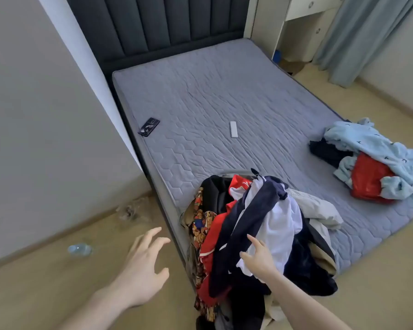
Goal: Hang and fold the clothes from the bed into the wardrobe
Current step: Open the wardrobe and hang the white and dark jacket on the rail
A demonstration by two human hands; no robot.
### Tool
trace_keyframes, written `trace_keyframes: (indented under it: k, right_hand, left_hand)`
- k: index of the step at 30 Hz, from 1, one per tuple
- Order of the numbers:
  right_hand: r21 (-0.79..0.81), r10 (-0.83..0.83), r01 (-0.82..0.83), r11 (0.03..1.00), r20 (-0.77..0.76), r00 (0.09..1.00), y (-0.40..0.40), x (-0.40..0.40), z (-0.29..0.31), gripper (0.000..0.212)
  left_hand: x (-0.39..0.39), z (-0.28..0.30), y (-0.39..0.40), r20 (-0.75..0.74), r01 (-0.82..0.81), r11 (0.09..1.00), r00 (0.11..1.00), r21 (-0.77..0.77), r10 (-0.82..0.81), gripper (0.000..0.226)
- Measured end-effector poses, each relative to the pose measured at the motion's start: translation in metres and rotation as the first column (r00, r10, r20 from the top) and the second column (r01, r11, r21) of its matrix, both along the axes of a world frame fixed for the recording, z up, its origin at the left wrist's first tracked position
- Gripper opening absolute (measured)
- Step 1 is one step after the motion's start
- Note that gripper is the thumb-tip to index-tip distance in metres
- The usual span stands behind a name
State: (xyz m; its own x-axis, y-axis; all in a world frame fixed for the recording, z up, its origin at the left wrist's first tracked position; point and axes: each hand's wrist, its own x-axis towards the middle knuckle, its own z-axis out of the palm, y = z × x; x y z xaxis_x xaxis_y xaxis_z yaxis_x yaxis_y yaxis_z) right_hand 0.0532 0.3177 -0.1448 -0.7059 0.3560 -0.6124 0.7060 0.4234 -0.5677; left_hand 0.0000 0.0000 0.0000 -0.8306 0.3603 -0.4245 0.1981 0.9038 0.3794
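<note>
A heap of mixed clothes [255, 225] in navy, white, red and a cartoon print lies on the near corner of the grey mattress [212, 110] and spills over its foot. My right hand [258, 258] touches the navy and white garment on top of the heap, fingers spread, gripping nothing. My left hand [143, 263] hovers open over the floor just left of the heap. A second pile [372, 163] of light blue, red and dark clothes sits at the mattress's right edge. No wardrobe is in view.
A dark phone [148, 126] and a white remote [233, 129] lie on the mattress. A plastic bottle [79, 249] lies on the wooden floor at left. A white desk [303, 25] and a curtain [358, 39] stand at the back right.
</note>
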Motion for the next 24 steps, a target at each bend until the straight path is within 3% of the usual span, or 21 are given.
trace_keyframes:
  k: [6,9,11,14,15,19,24]
  right_hand:
    - [-0.202,-0.168,0.201,0.958,0.168,0.971,-0.013,-0.045,-0.060,0.064]
    - [-0.135,-0.247,0.279,0.951,0.211,0.946,-0.019,-0.050,-0.074,0.069]
    - [-0.070,-0.307,0.317,0.946,0.126,0.943,-0.024,-0.045,-0.060,0.053]
    - [-0.047,-0.397,0.395,0.918,-0.161,0.904,-0.027,-0.027,-0.011,0.011]
    - [-0.086,-0.436,0.427,0.900,-0.214,0.874,-0.026,-0.021,0.011,0.008]
    - [-0.305,-0.432,0.330,0.893,-0.381,0.817,-0.014,0.007,0.106,0.037]
    - [-0.425,-0.235,-0.029,0.905,-0.554,0.799,-0.019,0.022,0.230,0.040]
  left_hand:
    - [-0.014,-0.046,-0.002,0.067,-0.035,0.999,0.997,0.010,0.034,0.055]
    - [-0.009,-0.055,-0.007,0.105,-0.069,0.998,0.992,0.008,0.068,0.053]
    - [-0.004,-0.053,-0.008,0.119,-0.073,0.997,0.990,-0.002,0.072,0.052]
    - [0.005,-0.036,-0.008,0.142,-0.097,0.995,0.985,0.021,0.093,0.050]
    - [0.008,-0.028,-0.007,0.156,-0.110,0.993,0.982,0.046,0.101,0.048]
    - [0.023,0.016,0.002,0.180,-0.134,0.977,0.978,0.167,0.103,0.041]
    - [0.034,0.072,0.021,0.124,-0.120,0.949,0.988,0.292,0.087,0.037]
